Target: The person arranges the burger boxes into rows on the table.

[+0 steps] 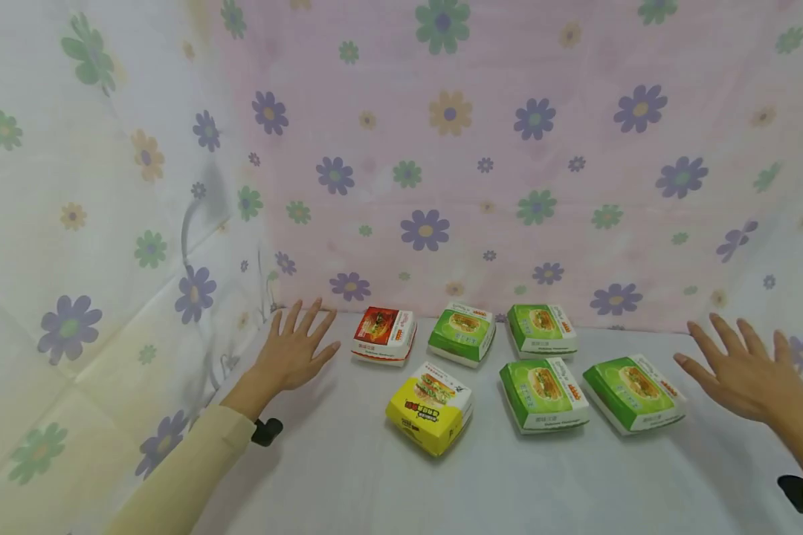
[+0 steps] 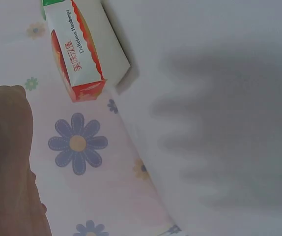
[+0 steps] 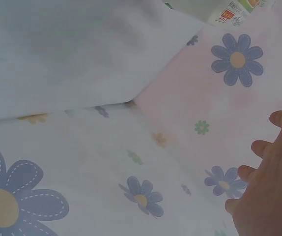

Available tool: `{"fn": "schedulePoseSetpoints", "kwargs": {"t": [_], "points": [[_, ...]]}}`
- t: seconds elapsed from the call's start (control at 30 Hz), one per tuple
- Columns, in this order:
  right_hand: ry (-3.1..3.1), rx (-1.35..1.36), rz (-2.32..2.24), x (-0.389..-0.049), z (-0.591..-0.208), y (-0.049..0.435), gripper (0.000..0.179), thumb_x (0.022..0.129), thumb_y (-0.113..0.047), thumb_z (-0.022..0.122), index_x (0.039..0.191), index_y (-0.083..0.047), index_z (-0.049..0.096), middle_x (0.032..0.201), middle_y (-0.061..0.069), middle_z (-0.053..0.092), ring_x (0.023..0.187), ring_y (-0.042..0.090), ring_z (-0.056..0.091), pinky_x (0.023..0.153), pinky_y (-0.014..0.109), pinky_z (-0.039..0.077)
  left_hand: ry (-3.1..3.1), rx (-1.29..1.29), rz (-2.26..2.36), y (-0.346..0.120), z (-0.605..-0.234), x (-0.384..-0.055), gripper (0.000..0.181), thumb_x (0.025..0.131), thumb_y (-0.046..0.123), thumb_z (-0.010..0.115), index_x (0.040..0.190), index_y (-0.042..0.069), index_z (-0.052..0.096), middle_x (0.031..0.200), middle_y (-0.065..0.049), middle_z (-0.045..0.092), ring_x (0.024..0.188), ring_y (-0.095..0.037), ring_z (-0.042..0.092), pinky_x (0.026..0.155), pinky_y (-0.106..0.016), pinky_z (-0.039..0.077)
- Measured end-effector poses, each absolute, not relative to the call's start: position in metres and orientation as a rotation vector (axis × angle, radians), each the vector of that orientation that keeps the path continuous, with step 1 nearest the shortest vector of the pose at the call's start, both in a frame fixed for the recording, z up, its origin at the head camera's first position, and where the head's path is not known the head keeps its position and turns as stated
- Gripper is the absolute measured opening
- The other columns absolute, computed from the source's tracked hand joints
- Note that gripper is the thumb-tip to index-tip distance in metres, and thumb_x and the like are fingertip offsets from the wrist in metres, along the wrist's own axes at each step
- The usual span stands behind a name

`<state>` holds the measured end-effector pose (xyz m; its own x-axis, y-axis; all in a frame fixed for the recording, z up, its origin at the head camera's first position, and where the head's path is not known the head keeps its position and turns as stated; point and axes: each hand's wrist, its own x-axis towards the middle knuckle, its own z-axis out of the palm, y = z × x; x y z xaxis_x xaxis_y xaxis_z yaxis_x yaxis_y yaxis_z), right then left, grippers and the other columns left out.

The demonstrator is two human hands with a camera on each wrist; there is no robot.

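Note:
My left hand (image 1: pixel 293 355) is held over the white table with fingers spread, left of a red and white burger box (image 1: pixel 383 336). That box (image 2: pixel 79 54) also shows in the left wrist view. On the right my right hand (image 1: pixel 746 371) hovers with spread fingers, beside a green burger box (image 1: pixel 636 394). Both hands hold nothing. Between them lie a yellow burger box (image 1: pixel 431 409) at the front, another green box (image 1: pixel 544 395) near the middle, and two more green boxes at the back, one left (image 1: pixel 462 334), one right (image 1: pixel 542 331).
A flowered cloth (image 1: pixel 455 171) rises behind the white table (image 1: pixel 495 490) and along both sides. On the left, cable shapes (image 1: pixel 187 230) show against the cloth. A black wrist strap (image 1: pixel 266 432) sits at the left cuff, and another (image 1: pixel 795 493) at the right.

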<state>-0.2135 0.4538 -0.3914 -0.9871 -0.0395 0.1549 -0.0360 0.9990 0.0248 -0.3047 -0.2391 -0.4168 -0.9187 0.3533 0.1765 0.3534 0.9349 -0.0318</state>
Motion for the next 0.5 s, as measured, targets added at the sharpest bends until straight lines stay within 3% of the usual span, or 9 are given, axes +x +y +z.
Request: {"fn": "schedulePoseSetpoints", "kwargs": {"t": [0.13,0.5], "points": [[-2.966,0.096,-0.050,-0.211,-0.393,0.449,0.087,0.106,-0.063,0.032,0.163,-0.008,-0.004,0.162,0.036,0.003,0.141,0.065,0.006,0.108,0.081,-0.011,-2.910,-0.537,0.007,-0.237,-0.418,-0.301,0.070,0.107,0.056,0.038,0.165,0.020,0.023,0.171,-0.014,0.010,0.155,-0.046,0.004,0.120,-0.070,0.002],[-2.914,0.214,-0.046,-0.214,-0.389,0.423,0.083,0.106,-0.058,0.040,0.164,-0.009,0.007,0.162,0.034,0.013,0.142,0.063,0.012,0.109,0.080,-0.011,-2.843,-0.557,-0.066,-0.228,-0.420,-0.296,0.074,0.104,0.059,0.042,0.164,0.019,0.025,0.170,-0.014,0.014,0.153,-0.047,0.011,0.118,-0.072,0.012]]}}
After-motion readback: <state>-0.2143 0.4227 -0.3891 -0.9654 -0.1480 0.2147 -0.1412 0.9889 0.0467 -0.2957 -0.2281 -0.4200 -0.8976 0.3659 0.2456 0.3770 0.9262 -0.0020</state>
